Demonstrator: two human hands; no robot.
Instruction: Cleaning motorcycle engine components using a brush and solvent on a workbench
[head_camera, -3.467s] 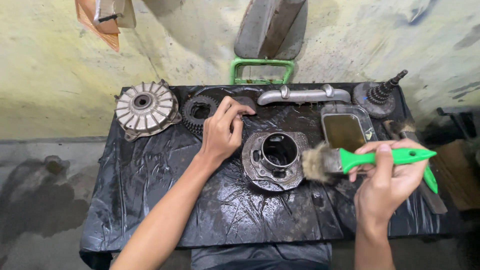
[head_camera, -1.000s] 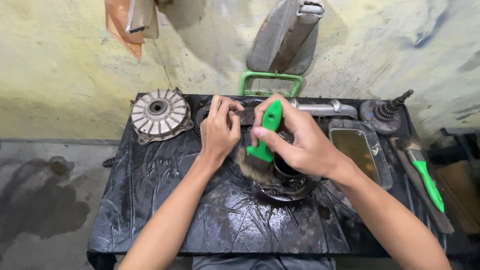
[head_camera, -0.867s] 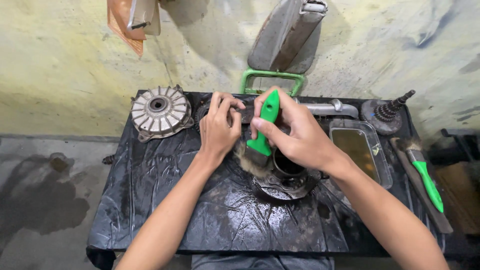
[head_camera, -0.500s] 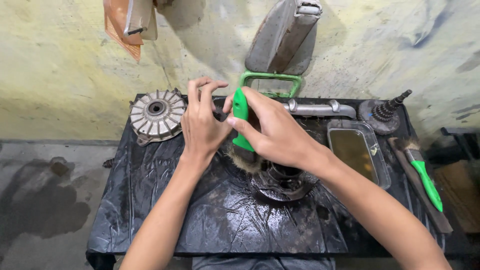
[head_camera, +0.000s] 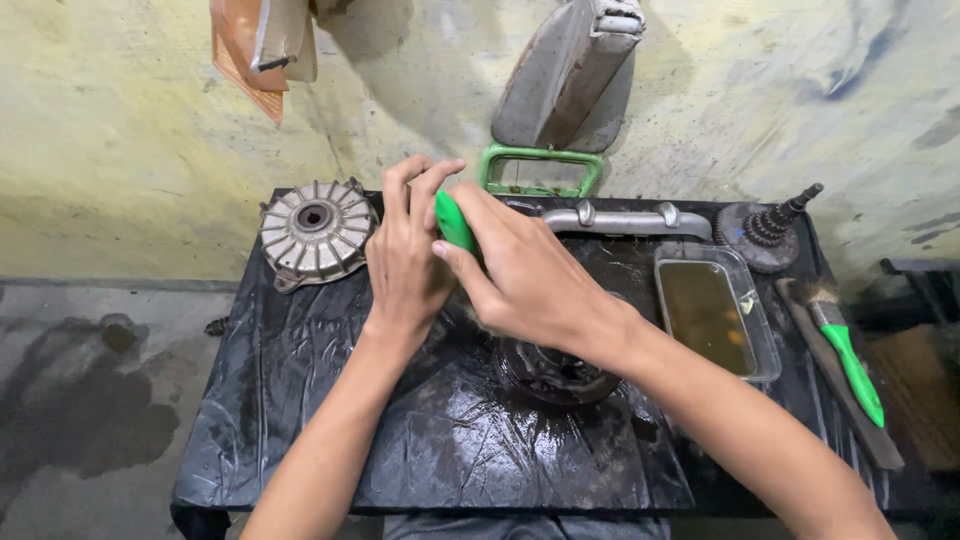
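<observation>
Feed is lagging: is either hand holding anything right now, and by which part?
The right hand grips the green-handled brush by its handle; the left hand holds nothing that shows.

Head cam, looks down, close over table (head_camera: 300, 440)

Stained yellowish plaster wall (head_camera: 130, 110) with blue smears upper right, grey concrete floor (head_camera: 90, 420) with dark wet patches at left, low table (head_camera: 300, 420) under wrinkled wet black plastic sheet, set against the wall, dim even light, shadows on the wall
</observation>
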